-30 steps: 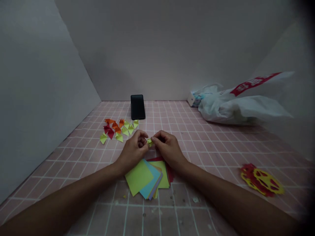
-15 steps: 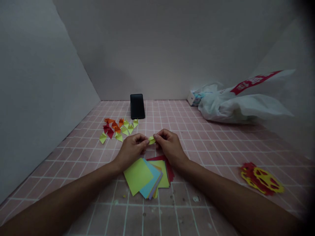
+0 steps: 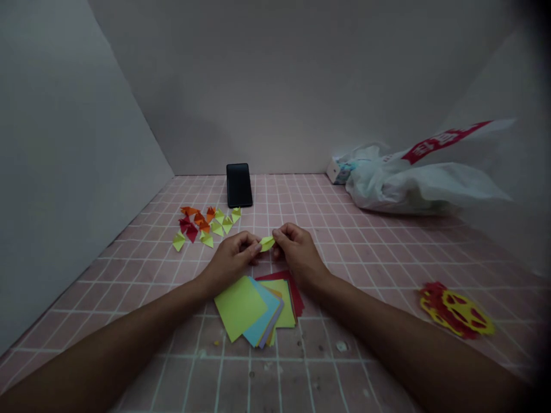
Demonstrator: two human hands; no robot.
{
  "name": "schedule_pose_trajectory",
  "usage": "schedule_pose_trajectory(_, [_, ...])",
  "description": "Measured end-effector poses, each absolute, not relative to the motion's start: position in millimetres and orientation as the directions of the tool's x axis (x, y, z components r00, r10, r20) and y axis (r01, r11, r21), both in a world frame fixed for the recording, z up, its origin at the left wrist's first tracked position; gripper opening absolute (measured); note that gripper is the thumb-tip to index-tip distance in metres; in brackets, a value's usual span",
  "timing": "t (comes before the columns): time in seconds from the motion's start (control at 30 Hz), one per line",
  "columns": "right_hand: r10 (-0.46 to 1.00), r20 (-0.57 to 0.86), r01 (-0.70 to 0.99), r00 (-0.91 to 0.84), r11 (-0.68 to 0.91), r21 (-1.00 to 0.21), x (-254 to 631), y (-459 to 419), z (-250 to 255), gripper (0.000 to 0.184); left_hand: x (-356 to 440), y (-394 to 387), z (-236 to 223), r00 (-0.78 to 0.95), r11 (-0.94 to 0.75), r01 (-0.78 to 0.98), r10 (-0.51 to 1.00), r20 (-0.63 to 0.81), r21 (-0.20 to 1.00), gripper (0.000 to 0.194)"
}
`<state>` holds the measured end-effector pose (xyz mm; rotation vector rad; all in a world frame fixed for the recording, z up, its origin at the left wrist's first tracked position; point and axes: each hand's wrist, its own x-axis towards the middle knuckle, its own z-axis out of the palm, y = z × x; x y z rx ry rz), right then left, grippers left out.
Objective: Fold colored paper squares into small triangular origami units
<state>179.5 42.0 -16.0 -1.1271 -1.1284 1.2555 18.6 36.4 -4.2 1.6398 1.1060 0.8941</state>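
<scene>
A small piece of folded yellow paper (image 3: 267, 244) is pinched between my two hands, above the tiled surface. My left hand (image 3: 235, 252) grips its left end between thumb and fingers. At its right end, my right hand (image 3: 298, 252) holds it the same way. Just below my hands lies a fanned stack of square paper sheets (image 3: 241, 310) in yellow, blue, purple, orange and red. Beyond my left hand, several small folded paper pieces (image 3: 202, 223) in yellow, orange and red sit in a loose cluster.
A black phone (image 3: 239, 184) leans near the back wall. At the back right, a white plastic bag (image 3: 400, 183) lies against a small box (image 3: 338, 171). Red and yellow cut-out shapes (image 3: 456, 310) rest at the right. White walls stand at the back and sides.
The folded yellow paper shows more of its surface between my fingers. My right hand has shifted slightly right along it. The other items stay in place.
</scene>
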Motion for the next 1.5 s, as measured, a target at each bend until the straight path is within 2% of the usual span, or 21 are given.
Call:
schedule_pose_trajectory(0.17, [0.999,-0.045,-0.182,-0.011,-0.046,-0.982,177.8,39.0,-12.0,0.024,19.3,36.8,-6.7,0.328,-0.079,0.133,0.944,0.032,0.988,0.019])
schedule_pose_trajectory(0.37, [0.999,-0.031,-0.211,-0.028,-0.036,-0.977,176.2,36.6,-7.9,0.024,20.5,34.7,-3.9,0.312,-0.062,0.086,0.95,0.032,0.994,0.018])
schedule_pose_trajectory(0.5, [1.0,0.021,-0.126,-0.018,0.018,-0.992,178.0,38.4,-8.6,0.025,22.0,33.8,-2.5,0.311,-0.006,0.074,0.95,-0.017,0.997,0.018])
schedule_pose_trajectory(0.67, [0.99,0.143,0.078,0.0,0.142,-0.987,179.8,38.3,-8.0,0.023,23.3,33.0,-3.8,0.304,0.097,-0.002,0.948,-0.092,0.995,0.023])
schedule_pose_trajectory(0.77, [0.986,0.165,0.11,-0.017,0.166,-0.98,179.2,37.3,-7.9,0.022,23.1,32.0,-3.3,0.313,0.1,-0.014,0.946,-0.09,0.995,0.023])
schedule_pose_trajectory(1.1, [0.985,0.172,0.118,-0.035,0.175,-0.978,177.9,35.9,-8.5,0.02,23.3,32.8,-3.9,0.308,0.066,0.017,0.949,-0.067,0.998,0.022])
schedule_pose_trajectory(1.5, [0.987,0.155,0.124,-0.032,0.158,-0.98,177.2,34.4,-11.0,0.021,21.4,34.5,-4.1,0.301,-0.097,0.215,0.953,0.028,0.972,0.021])
